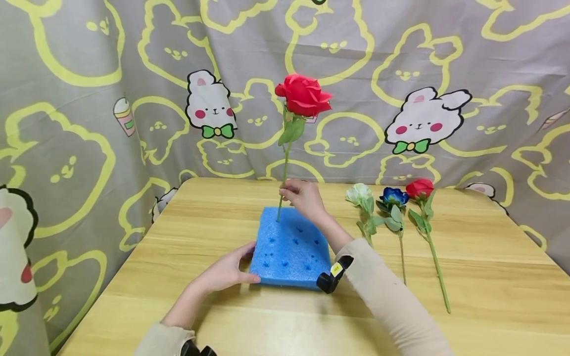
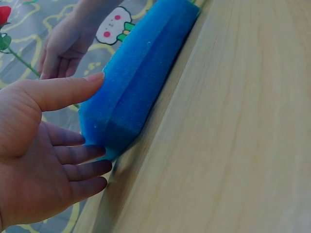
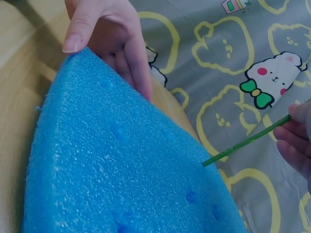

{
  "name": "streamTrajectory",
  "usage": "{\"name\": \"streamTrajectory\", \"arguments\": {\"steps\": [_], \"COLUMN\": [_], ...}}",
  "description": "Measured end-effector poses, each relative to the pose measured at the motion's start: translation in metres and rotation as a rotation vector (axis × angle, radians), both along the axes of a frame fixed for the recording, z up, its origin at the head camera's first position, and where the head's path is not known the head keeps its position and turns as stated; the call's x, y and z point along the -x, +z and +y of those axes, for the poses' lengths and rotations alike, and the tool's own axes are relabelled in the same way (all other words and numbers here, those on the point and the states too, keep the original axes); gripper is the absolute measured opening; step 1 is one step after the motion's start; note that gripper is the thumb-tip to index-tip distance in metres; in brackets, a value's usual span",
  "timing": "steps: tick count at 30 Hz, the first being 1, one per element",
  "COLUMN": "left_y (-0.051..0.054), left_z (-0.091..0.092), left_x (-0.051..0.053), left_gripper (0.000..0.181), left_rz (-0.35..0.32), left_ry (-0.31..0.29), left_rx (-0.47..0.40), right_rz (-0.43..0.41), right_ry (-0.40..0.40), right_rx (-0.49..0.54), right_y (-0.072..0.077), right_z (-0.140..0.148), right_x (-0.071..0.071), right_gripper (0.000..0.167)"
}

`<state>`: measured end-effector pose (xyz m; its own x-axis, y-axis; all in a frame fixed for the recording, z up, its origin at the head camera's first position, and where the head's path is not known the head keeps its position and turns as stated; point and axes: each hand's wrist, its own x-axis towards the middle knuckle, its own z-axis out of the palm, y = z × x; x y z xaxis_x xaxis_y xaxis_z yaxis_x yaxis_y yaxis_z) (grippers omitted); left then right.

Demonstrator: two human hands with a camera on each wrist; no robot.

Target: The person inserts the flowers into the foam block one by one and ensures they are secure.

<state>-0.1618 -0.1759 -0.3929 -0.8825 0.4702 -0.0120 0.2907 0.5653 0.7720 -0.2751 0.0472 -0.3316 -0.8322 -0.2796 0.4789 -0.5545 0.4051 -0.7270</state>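
A blue foam block (image 1: 287,252) with small slits and holes in its top lies on the table. My left hand (image 1: 226,269) rests against its left side, thumb on the near left corner and fingers fairly straight along the edge; the left wrist view shows thumb and fingertips (image 2: 92,170) touching the foam. With thumb and fingers, my right hand (image 1: 305,198) pinches the green stem (image 3: 248,140) of a red rose (image 1: 305,96). The rose stands nearly upright, its stem's lower end meeting the foam top near the far left corner. How deep it sits cannot be told.
Right of the block lie three more flowers on the wooden table (image 1: 285,326): a pale one (image 1: 358,194), a blue one (image 1: 394,196) and a red rose (image 1: 419,188), stems pointing toward me. A patterned grey curtain (image 1: 258,163) hangs behind the table.
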Motion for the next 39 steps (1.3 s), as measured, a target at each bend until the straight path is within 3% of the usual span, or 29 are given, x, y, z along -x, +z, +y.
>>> {"name": "streamTrajectory", "arguments": {"steps": [8,16,24,30,39], "left_y": [0.000,0.000,0.002,0.000,-0.001], "left_z": [0.000,0.001,0.001,0.000,0.000], "left_x": [0.001,0.001,0.000,0.000,0.001], "left_gripper": [0.095,0.094,0.094,0.093,0.093], "left_rz": [-0.012,-0.024,-0.031,-0.037,-0.036], "left_ry": [-0.001,0.005,0.008,0.005,0.003], "left_rx": [-0.006,-0.009,-0.006,-0.010,-0.011], "right_rz": [0.030,-0.016,-0.016,-0.074,-0.111], "right_ry": [0.020,0.008,-0.005,0.006,0.013], "right_rx": [-0.112,-0.180,-0.142,-0.069,-0.054], "right_y": [-0.004,-0.010,-0.017,-0.025,-0.028], "right_z": [-0.003,-0.006,-0.006,-0.007,-0.007], "right_x": [-0.002,-0.004,-0.003,0.001,0.003], "right_gripper": [0.012,0.012,0.007,0.007,0.006]}}
